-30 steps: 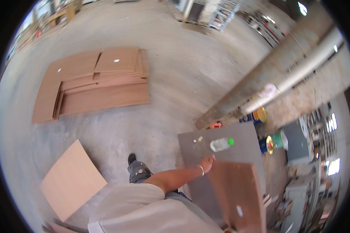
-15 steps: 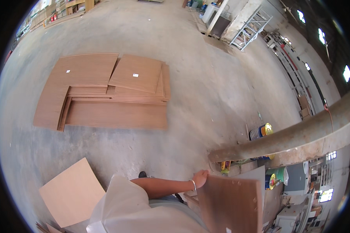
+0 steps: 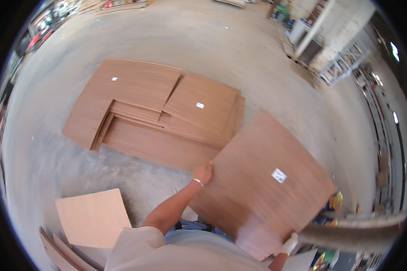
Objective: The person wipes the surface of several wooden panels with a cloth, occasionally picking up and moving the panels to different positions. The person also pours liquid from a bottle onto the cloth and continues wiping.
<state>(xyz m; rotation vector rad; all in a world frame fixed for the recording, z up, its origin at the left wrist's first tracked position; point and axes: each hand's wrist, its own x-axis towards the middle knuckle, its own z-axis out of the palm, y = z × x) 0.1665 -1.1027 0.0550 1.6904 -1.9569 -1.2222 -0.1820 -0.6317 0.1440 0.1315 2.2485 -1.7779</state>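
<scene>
A large brown wooden panel (image 3: 253, 167) with a small white label is held up in front of me, tilted across the view. At its left edge my left hand (image 3: 203, 173) is closed on it, a light band round the wrist. My right hand (image 3: 290, 244), in a white glove, grips the panel's lower right edge near my body; its fingers are partly hidden. Beyond the held panel's left edge lies a stack of brown panels (image 3: 135, 86) on the floor, its near right part covered by the held panel.
A pale board (image 3: 92, 219) lies to my lower left, beside several brown boards (image 3: 59, 253). On the right a post (image 3: 348, 235) stands near paint cans (image 3: 337, 202). Farther off are a metal frame (image 3: 343, 65) and a wall pillar (image 3: 343, 34).
The brown panel has swung up from beside my right side to in front of me, turning its labelled face into view. My right hand has come into sight, and the view has turned.
</scene>
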